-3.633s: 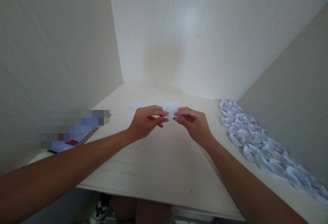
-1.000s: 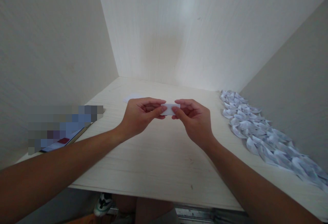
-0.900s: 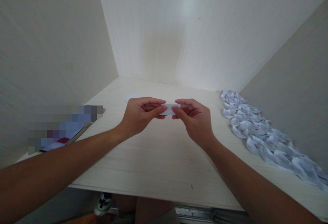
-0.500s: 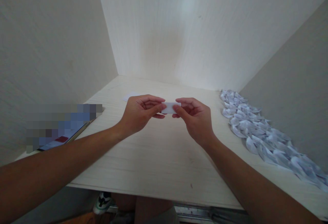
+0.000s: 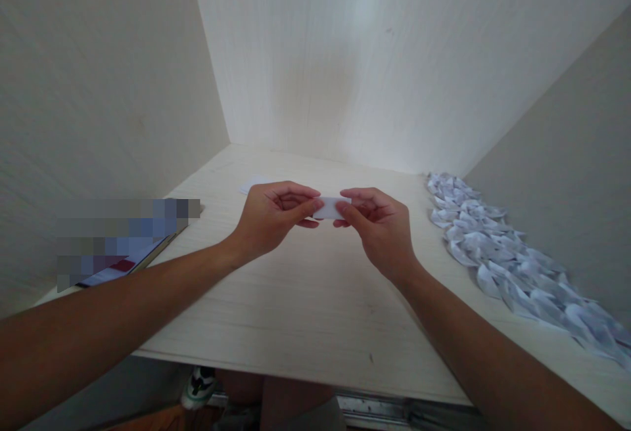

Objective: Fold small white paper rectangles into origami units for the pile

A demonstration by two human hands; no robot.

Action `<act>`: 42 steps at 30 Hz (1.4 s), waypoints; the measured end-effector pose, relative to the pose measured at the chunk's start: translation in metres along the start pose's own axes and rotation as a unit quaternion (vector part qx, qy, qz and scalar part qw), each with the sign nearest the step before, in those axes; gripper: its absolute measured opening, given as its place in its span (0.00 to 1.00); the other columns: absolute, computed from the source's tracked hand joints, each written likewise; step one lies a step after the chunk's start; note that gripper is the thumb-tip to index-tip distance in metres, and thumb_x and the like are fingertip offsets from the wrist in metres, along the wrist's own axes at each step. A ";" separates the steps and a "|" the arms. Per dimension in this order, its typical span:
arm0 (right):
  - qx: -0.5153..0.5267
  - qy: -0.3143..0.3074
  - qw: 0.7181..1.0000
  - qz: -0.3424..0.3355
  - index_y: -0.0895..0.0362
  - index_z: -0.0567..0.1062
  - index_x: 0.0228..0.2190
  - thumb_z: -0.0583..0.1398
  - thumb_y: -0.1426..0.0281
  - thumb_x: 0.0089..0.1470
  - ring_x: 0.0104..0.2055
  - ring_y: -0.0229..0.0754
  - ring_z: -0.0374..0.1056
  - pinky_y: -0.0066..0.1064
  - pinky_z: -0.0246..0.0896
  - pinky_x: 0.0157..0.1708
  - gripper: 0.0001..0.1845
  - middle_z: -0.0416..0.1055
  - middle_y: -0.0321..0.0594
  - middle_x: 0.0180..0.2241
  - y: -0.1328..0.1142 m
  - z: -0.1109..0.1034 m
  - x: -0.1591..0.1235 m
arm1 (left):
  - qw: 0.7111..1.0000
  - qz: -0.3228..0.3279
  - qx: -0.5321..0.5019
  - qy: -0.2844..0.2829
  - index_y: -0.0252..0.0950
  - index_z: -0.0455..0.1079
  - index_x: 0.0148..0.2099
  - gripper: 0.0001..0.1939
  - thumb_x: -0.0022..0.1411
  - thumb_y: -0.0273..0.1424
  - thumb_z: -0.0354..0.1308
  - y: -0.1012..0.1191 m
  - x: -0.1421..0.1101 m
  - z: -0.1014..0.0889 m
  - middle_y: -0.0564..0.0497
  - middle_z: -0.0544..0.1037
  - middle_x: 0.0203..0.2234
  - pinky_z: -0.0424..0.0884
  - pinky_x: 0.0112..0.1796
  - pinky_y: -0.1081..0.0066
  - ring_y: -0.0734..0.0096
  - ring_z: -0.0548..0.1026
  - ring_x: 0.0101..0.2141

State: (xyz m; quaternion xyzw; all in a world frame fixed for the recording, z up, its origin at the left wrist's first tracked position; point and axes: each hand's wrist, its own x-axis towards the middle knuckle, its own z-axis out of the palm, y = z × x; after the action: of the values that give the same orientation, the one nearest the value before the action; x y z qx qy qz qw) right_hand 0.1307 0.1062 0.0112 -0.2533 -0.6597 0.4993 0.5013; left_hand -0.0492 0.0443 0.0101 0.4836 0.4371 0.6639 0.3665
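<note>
Between my two hands is a small white piece of paper [image 5: 328, 208], a narrow rectangle held level above the desk. My left hand [image 5: 276, 216] pinches its left end, thumb on the near face and fingers behind. At the right end my right hand [image 5: 379, 224] grips it the same way, thumb in front. The paper's far side is hidden from me. Behind my left hand, more white paper [image 5: 250, 186] lies on the desk, mostly covered by the hand.
Folded white paper pieces [image 5: 497, 247] lie in a long heap along the right wall. A flat item with a blurred-out top [image 5: 133, 247] lies at the left. Pale walls enclose the desk [image 5: 296, 313] on three sides. A shoe [image 5: 200, 385] shows below its front edge.
Almost nothing differs. The whole view has shifted slightly, and both hands keep the same pinch on the paper.
</note>
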 end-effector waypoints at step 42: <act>-0.575 -0.173 0.796 -0.083 0.55 0.83 0.35 0.59 0.71 0.64 0.31 0.50 0.76 0.37 0.58 0.33 0.11 0.84 0.45 0.31 -0.001 -0.009 0.004 | 0.980 0.005 0.187 -0.073 0.33 0.82 0.34 0.08 0.60 0.34 0.69 -0.033 0.000 -0.006 0.46 0.85 0.29 0.80 0.26 0.72 0.68 0.81 0.27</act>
State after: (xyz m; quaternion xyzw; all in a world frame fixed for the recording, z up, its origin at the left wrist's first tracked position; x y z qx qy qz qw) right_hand 0.1374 0.1130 0.0134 -0.3482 -0.9196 0.0203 0.1806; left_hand -0.0527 0.0549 -0.0218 0.5926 0.5235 0.5352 0.2974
